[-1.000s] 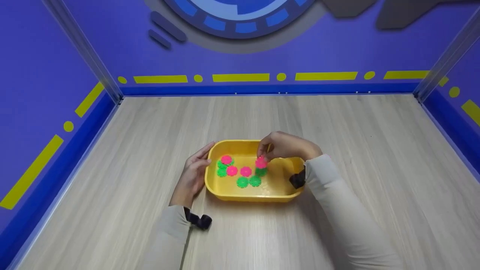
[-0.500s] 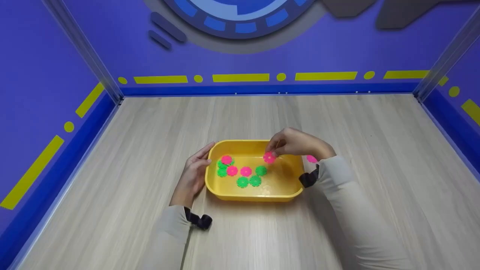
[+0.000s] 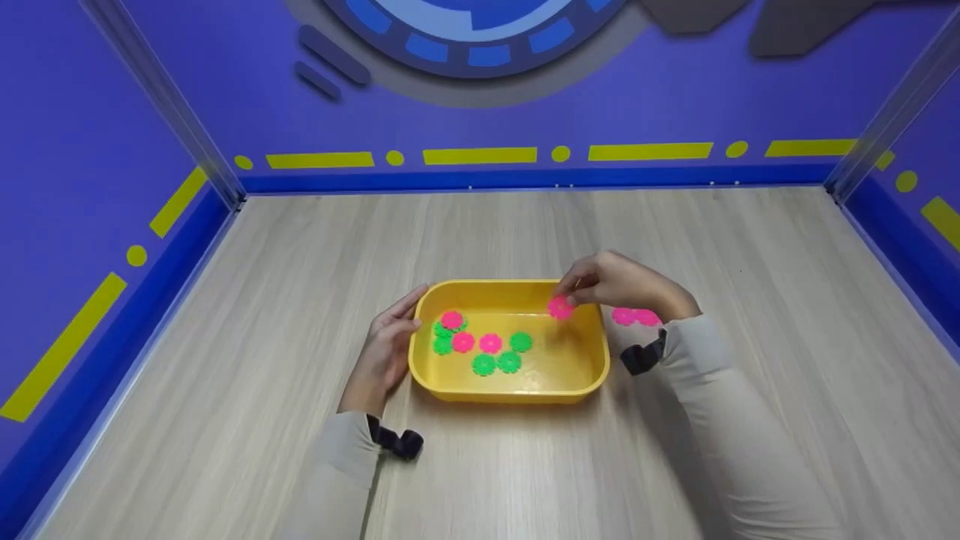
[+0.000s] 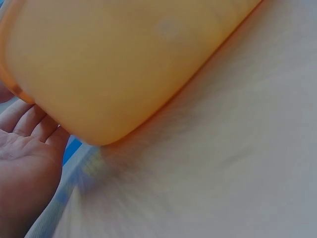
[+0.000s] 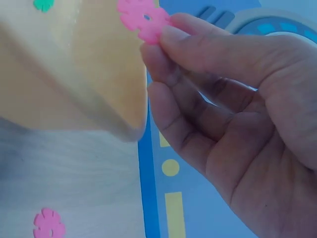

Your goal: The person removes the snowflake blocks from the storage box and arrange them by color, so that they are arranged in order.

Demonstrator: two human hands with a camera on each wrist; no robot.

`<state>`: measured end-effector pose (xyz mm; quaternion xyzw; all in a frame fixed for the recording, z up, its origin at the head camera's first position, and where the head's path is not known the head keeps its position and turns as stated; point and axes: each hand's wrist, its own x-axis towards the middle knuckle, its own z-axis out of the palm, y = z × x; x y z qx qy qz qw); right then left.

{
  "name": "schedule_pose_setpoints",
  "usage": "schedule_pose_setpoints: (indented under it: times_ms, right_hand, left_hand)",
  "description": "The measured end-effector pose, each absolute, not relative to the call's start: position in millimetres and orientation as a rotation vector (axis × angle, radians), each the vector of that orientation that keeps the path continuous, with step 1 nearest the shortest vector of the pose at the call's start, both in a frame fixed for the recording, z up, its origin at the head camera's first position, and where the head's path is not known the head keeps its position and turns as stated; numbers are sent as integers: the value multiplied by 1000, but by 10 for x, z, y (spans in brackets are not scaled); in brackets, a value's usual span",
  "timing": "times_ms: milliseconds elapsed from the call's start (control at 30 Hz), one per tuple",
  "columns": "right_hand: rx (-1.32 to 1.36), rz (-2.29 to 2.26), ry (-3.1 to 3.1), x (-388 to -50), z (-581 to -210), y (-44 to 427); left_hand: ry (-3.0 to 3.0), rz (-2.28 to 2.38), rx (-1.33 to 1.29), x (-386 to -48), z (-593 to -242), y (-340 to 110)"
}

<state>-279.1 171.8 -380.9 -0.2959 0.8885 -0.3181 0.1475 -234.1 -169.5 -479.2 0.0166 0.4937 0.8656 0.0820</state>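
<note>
A yellow tray [image 3: 510, 393] holds several pink and green flower-shaped discs in its left and middle part. My left hand [image 3: 385, 352] touches the tray's left end, thumb at the rim and fingers along the outer wall; in the left wrist view the hand [image 4: 29, 163] lies against the tray's wall [image 4: 109, 74]. My right hand [image 3: 626, 286] pinches a pink disc [image 3: 560, 307] between thumb and forefinger, above the tray's right back corner. The right wrist view shows the hand [image 5: 233, 94] with that pink disc [image 5: 143, 19] at its fingertips.
Two pink discs [image 3: 624, 316] lie side by side on the wooden table [image 3: 300, 262], right of the tray and partly beneath the right forearm. Blue panels [image 3: 480, 120] with yellow marks stand at the back and both sides.
My right hand has moved right and slightly back, carrying the pink disc away from the green disc beneath it. The two pink discs on the table have come into view. My left hand has stayed put.
</note>
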Motion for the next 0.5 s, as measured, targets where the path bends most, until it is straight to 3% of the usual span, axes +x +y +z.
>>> schedule_pose_setpoints:
  times_ms: [500]
  right_hand:
    - [-820,-921,2585,-2789,-3806,1986]
  left_hand:
    - [1504,2571,55,-2347,-4809,-1701]
